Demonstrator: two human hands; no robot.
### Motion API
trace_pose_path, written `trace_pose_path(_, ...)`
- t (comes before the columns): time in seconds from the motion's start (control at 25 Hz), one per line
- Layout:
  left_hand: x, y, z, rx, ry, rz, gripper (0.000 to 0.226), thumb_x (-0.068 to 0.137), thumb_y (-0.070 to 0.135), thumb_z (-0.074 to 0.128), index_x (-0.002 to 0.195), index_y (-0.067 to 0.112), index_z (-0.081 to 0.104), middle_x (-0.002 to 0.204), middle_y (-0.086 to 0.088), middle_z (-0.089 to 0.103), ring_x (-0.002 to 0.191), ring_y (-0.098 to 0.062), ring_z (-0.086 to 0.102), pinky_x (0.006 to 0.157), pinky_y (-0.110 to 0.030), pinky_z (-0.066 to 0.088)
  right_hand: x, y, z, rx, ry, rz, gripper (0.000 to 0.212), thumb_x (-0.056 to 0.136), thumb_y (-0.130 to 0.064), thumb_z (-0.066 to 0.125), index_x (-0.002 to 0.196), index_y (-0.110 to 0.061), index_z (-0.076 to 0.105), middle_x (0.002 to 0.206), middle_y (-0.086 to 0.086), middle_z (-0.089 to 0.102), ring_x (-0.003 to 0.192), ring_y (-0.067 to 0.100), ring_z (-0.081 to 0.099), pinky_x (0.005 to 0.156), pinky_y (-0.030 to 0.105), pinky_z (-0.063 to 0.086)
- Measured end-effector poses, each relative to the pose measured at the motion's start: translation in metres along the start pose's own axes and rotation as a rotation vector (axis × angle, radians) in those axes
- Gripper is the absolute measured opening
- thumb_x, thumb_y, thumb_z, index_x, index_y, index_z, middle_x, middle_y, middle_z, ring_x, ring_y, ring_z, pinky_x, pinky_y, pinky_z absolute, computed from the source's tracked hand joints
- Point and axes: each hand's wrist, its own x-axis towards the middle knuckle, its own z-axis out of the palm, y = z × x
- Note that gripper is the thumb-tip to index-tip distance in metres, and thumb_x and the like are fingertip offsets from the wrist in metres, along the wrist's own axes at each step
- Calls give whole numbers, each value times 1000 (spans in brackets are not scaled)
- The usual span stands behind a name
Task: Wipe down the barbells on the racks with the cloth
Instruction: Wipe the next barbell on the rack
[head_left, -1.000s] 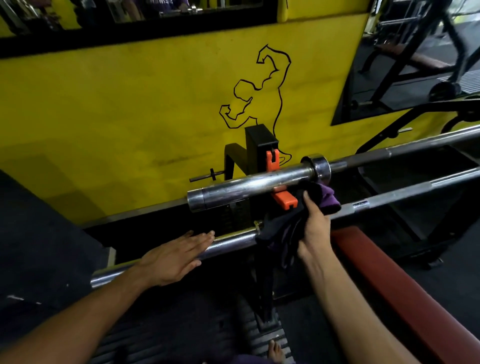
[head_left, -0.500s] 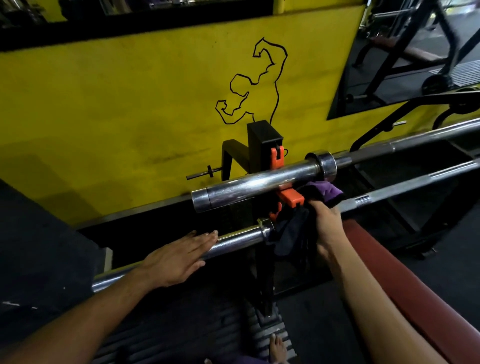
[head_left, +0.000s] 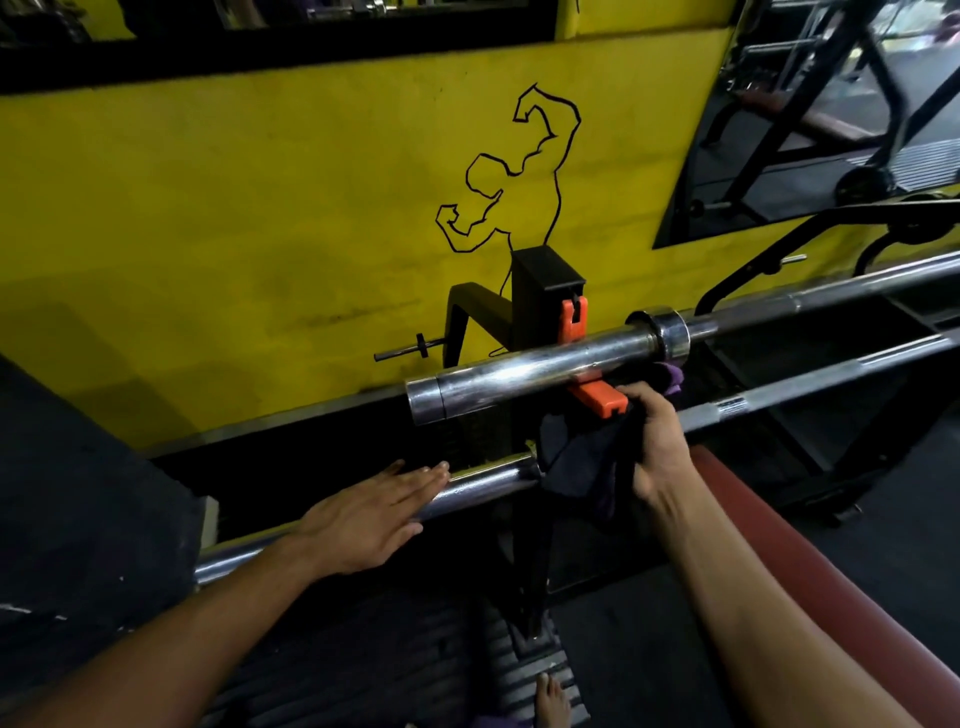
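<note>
Now, label by label:
Left hand: flat and relaxed, fingers straight, resting on the sleeve of the lower barbell, fingertips toward 2 o'clock.
Right hand: fingers curled round the cloth, gripping it against the lower barbell, at 3 o'clock from the left hand.
Cloth: dark with purple edges, bunched, hanging just under the orange hook.
Upper barbell: chrome, lying on the rack, at 12 o'clock from the cloth, its collar just above the right hand.
Lower barbell: running from 8 o'clock to 2 o'clock across the view.
Bench: red padding, at 5 o'clock under the right forearm.
Wall: yellow, with a black flexing-figure outline.
</note>
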Motion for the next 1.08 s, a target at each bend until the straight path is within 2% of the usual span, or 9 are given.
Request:
trace_pose_path(0.08,0,-1,-2,11,15,12,70,106,48,28,162,29,-9,169,12,-8,154,-1,0,127,-29,0,-4,-1,-20,-143,8,4,36,84,-14,59,113,5,68,101,19,71,94,32,69,94,41,55)
trace_pose_path(0.16,0,-1,1,49,40,16,71,106,47,32,162,27,-6,170,10,-3,154,-2,1,125,-28,-2,-15,5,-46,-210,92,-103,30,87,-1,58,116,3,64,96,19,72,90,33,68,79,36,59)
trace_pose_path(0.2,0,0,1,60,50,9,71,106,48,33,163,27,-5,170,11,-3,154,0,0,124,-27,-4,-22,13,-59,-206,89,-136,30,86,2,58,116,4,62,98,20,70,93,34,65,80,37,58)
trace_pose_path(0.32,2,0,-2,59,47,8,69,107,49,30,163,28,-4,169,12,-5,151,5,-12,123,-25,-10,-38,39,-65,-61,112,-26,49,81,-14,66,126,4,61,120,30,65,103,38,63,99,47,49)
trace_pose_path(0.44,-1,-2,-3,72,41,21,68,106,51,27,163,27,-2,169,11,-7,152,3,-13,125,-32,-8,-50,50,-37,47,152,20,32,93,-20,55,116,-2,68,106,18,73,91,31,71,90,41,53)
trace_pose_path(0.56,-19,-13,0,56,63,-30,67,106,53,26,163,27,0,169,11,-3,154,1,-5,125,-37,-5,-57,53,0,248,103,-47,40,96,-30,49,118,-5,69,114,17,72,104,32,69,100,43,49)
trace_pose_path(0.72,-53,-38,10,74,31,-62,63,108,53,19,162,32,-5,170,11,-1,155,-3,-2,125,-34,-4,-48,68,48,491,178,-261,37,98,-36,39,97,-18,71,94,9,74,83,24,73,83,35,53)
trace_pose_path(0.92,-72,-49,14,76,17,-83,60,107,54,12,160,37,-12,169,14,-7,154,-1,-7,125,-33,-3,-44,86,94,507,197,-235,38,99,-36,35,92,-15,66,77,6,74,65,21,72,74,29,50)
trace_pose_path(1.08,-74,-45,9,29,-21,-66,60,108,51,14,160,35,-11,168,14,-9,153,2,-11,126,-31,-4,-27,77,108,663,262,-378,40,99,-37,28,88,-16,60,73,6,70,69,22,68,68,26,50)
